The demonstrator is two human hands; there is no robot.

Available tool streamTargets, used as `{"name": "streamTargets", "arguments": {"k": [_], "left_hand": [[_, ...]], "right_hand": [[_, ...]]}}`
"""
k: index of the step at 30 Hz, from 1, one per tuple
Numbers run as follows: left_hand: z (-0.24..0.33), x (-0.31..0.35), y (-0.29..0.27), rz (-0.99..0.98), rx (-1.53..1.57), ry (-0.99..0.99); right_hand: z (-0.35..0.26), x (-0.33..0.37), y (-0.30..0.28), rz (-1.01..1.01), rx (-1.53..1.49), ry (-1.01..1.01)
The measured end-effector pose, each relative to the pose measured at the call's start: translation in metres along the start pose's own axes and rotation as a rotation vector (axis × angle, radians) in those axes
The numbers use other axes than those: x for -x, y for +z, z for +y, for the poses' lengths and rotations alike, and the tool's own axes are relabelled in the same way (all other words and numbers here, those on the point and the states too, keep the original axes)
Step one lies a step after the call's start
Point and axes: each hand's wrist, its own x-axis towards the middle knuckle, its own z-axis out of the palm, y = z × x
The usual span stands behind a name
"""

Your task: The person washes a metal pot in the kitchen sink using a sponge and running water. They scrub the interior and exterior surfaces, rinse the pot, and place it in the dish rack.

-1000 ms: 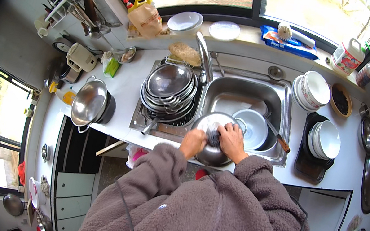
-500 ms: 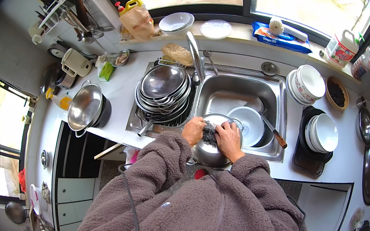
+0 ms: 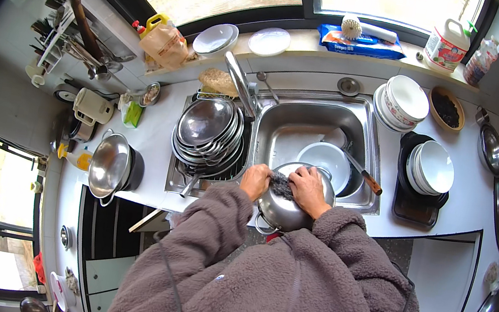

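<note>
Two hands at a steel pot, front edge of sink; dark scouring pad between them.

The two-handled steel pot sat at the front rim of the steel sink, convex face up, just in front of the white basin inside it. Left hand: fingers curled at the pot's left side, tips against the grey scouring pad; could not tell whether clamped on pad or pot. Right hand: fingers bent over the pot beside the pad's right end; grip hidden under them, could not tell. Hands apart. Stacked steel bowls stood left of the faucet.
</note>
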Motion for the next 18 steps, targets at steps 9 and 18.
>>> {"name": "streamTargets", "arguments": {"k": [9, 18], "left_hand": [[-0.008, -0.016, -0.005, -0.179, 0.098, -0.230], [-0.043, 0.104, 0.004, -0.118, 0.313, -0.809]], "right_hand": [[0.001, -0.004, -0.004, -0.050, 0.019, 0.122], [-0.014, -0.011, -0.004, -0.059, 0.171, 0.116]]}}
